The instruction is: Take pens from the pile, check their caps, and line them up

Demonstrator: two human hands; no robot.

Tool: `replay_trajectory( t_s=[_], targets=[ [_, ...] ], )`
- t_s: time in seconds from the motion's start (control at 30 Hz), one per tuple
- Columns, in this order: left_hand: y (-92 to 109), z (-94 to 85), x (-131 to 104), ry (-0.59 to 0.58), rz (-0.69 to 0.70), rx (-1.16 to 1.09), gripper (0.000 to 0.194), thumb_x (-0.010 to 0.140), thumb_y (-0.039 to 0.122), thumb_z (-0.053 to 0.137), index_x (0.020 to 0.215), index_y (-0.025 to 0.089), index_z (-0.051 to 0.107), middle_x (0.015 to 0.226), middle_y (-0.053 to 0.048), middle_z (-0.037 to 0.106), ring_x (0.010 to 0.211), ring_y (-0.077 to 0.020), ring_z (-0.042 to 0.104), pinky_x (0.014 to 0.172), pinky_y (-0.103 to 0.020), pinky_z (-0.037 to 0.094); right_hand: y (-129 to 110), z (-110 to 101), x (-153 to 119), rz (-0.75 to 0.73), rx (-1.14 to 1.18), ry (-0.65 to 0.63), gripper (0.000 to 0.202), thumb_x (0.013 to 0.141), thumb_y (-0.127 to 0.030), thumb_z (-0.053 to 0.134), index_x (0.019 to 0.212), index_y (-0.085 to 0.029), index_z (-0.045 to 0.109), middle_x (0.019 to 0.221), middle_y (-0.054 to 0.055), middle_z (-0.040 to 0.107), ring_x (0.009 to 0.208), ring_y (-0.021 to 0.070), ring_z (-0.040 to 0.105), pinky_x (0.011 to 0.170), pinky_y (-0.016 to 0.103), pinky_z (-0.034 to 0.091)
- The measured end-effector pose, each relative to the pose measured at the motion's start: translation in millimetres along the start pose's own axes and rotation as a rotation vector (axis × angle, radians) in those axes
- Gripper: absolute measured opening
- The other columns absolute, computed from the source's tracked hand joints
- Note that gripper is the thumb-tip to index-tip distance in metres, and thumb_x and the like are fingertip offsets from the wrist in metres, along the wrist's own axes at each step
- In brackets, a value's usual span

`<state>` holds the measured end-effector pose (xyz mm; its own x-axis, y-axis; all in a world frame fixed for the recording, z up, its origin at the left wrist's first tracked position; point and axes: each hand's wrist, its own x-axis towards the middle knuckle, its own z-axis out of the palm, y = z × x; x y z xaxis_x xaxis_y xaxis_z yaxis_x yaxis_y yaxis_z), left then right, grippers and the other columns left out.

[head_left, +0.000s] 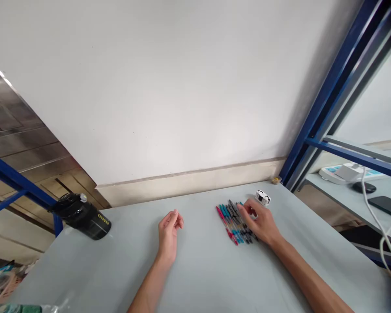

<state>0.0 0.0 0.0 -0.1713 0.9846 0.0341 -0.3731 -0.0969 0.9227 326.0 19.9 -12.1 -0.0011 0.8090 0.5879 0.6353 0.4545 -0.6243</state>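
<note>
Several pens (236, 224) lie side by side in a slanted row on the grey table (202, 269), right of the middle. Red ones are at the row's left end, then blue-green, then dark ones. My right hand (258, 219) is over the right end of the row, its fingers bent and the thumb near the forefinger; the fingertips are at a pen there, partly hidden by the hand. My left hand (170, 232) hovers above the table to the left of the pens, thumb and fingers pressed together, with no object showing in it.
A white case with black marks (263, 198) stands just behind my right hand. A black bottle (84, 217) is at the back left. A small yellowish item (276, 179) lies in the far right corner. Blue metal posts (313, 113) rise beside the table.
</note>
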Motion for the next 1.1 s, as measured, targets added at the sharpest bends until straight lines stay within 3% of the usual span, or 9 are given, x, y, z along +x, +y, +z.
replay_trajectory(
  t_s=[0.1, 0.23, 0.43, 0.63, 0.9, 1.1],
  targets=[
    [0.8, 0.1, 0.9, 0.001, 0.008, -0.003, 0.042, 0.093, 0.050, 0.081, 0.070, 0.018, 0.064, 0.073, 0.000, 0.054, 0.071, -0.0141, 0.051, 0.070, -0.027, 0.046, -12.0, 3.1, -1.2, -0.215, -0.077, -0.143, 0.027, 0.108, -0.039, 0.058, 0.087, -0.024, 0.053, 0.092, 0.006, 0.061, 0.086, 0.0236, 0.058, 0.081, 0.038, 0.048],
    [2.0, 0.7, 1.7, 0.021, 0.015, 0.008, 0.044, 0.091, 0.052, 0.082, 0.069, 0.019, 0.063, 0.072, 0.000, 0.056, 0.069, -0.0142, 0.052, 0.069, -0.028, 0.046, -20.7, 9.3, -4.5, -0.336, -0.244, -0.276, 0.024, 0.104, -0.037, 0.063, 0.086, -0.023, 0.056, 0.109, 0.012, 0.062, 0.095, 0.0281, 0.057, 0.086, 0.044, 0.047],
    [2.2, 0.5, 1.4, 0.009, 0.019, 0.016, 0.043, 0.093, 0.051, 0.080, 0.070, 0.019, 0.063, 0.072, 0.000, 0.055, 0.070, -0.0147, 0.052, 0.069, -0.029, 0.046, -28.4, 10.2, -6.8, -0.358, -0.309, -0.361, 0.020, 0.101, -0.033, 0.065, 0.086, -0.022, 0.057, 0.112, 0.013, 0.061, 0.099, 0.0293, 0.055, 0.089, 0.047, 0.048],
    [0.0, -0.5, 1.1, -0.005, -0.004, 0.021, 0.043, 0.094, 0.051, 0.079, 0.071, 0.019, 0.062, 0.075, 0.000, 0.054, 0.071, -0.0146, 0.050, 0.071, -0.028, 0.044, -35.5, 12.2, -8.9, -0.385, -0.338, -0.398, 0.029, 0.098, -0.037, 0.068, 0.078, -0.022, 0.054, 0.111, 0.011, 0.059, 0.101, 0.0298, 0.055, 0.094, 0.049, 0.047],
    [4.0, 2.4, -1.2, -0.005, 0.007, 0.043, 0.042, 0.094, 0.051, 0.078, 0.069, 0.021, 0.064, 0.073, -0.002, 0.058, 0.070, -0.0180, 0.052, 0.070, -0.033, 0.044, -37.0, 14.2, -9.3, -0.351, -0.364, -0.390, 0.014, 0.088, -0.024, 0.068, 0.085, -0.022, 0.054, 0.114, 0.012, 0.059, 0.102, 0.0314, 0.055, 0.094, 0.050, 0.048],
    [9.3, 4.9, -4.8, -0.015, 0.010, 0.082, 0.039, 0.095, 0.055, 0.078, 0.068, 0.028, 0.067, 0.075, -0.005, 0.065, 0.071, -0.0222, 0.056, 0.072, -0.038, 0.046, -36.9, 14.9, -10.2, -0.346, -0.369, -0.384, 0.015, 0.079, -0.016, 0.066, 0.088, -0.022, 0.056, 0.113, 0.013, 0.060, 0.102, 0.0313, 0.055, 0.094, 0.050, 0.048]
  ],
)
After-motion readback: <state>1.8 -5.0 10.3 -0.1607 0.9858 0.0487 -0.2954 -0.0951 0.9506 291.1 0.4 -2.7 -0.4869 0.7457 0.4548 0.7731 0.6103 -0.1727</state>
